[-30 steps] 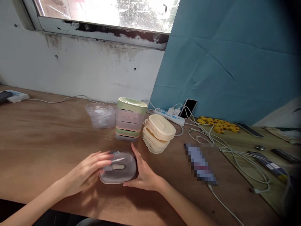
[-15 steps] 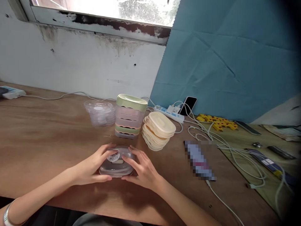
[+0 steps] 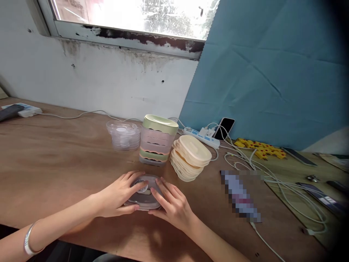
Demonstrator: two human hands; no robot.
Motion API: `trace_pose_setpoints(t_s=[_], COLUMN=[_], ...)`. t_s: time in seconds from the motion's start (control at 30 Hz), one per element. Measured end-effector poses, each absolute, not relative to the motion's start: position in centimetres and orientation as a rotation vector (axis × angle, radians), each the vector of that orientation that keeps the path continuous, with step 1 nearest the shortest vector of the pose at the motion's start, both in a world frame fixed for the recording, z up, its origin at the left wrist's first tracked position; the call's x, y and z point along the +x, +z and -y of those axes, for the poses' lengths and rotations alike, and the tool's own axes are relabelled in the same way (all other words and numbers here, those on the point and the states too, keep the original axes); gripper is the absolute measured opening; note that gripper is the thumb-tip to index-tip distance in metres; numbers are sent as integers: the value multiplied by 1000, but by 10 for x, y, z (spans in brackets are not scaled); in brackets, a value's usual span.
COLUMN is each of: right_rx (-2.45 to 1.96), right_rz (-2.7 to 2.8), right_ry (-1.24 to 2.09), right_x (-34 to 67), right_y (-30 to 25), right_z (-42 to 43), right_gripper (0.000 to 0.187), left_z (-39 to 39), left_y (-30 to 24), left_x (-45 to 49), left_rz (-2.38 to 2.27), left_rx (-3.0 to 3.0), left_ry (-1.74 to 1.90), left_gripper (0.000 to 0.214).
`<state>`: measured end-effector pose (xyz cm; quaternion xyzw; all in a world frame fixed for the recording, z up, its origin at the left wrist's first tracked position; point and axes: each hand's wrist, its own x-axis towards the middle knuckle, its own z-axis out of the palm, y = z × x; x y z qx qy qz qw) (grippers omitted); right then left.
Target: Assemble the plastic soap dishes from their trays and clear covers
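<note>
A small clear plastic container (image 3: 144,199) with a transparent lid rests on the brown table in front of me. On the lid is a round patterned sticker (image 3: 141,186), and a pale bar-shaped thing shows through beneath. From the left, my left hand (image 3: 122,193) grips the container, its thumb low on the near side and its fingers over the lid. My right hand (image 3: 173,203) holds the opposite end in the same way, fingertips on the lid. Just behind stands a stack of green, pink and clear boxes (image 3: 158,140).
Nested clear tubs (image 3: 124,136) stand left of the boxes, stacked cream lids (image 3: 192,156) right of them. Further right are a power strip (image 3: 201,137), a phone (image 3: 225,128), yellow pieces (image 3: 260,148), tangled white cables (image 3: 283,193) and a pixelated item (image 3: 240,196).
The view has shifted, so everything appears a little further right and lower. Both hands keep their hold on the container, fingers pressing on its lid in nearly the same places.
</note>
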<state>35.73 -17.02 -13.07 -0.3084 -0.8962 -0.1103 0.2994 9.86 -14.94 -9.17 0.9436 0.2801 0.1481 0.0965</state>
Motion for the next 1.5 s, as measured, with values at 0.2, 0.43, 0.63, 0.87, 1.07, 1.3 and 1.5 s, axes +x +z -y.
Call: trace_pose_setpoints(t_s=[0.2,0.43,0.63,0.87,1.07,1.3,1.5], right_rx=[-815,-833,-896,-832,-841,-846,-886], right_rz=[2377,2306,2245,2157,2129,2073,2094], right_ry=[-43,396,747,798,891,944,932], right_x=[359,358,361,361,362,363,363], right_y=[-137,-129,-125,-121,-119,-120,-122], right_z=[167,168,162,161,156,151,153], right_gripper=[63,42,77,78,82,86,84], left_z=[141,137,136,135,131,128,135], left_y=[-78,-74,-82,-73,-73,-93,-78], left_x=[114,132,133,138,144,143,130], left_rz=[-879,-828,-861,-870,-872,-859,-838], left_rx=[2815,2788,2723,2716,2711,2637,2685], left_ry=[346,300,396,344,292,508,839], left_gripper=[63,70,84,80,78,87,79])
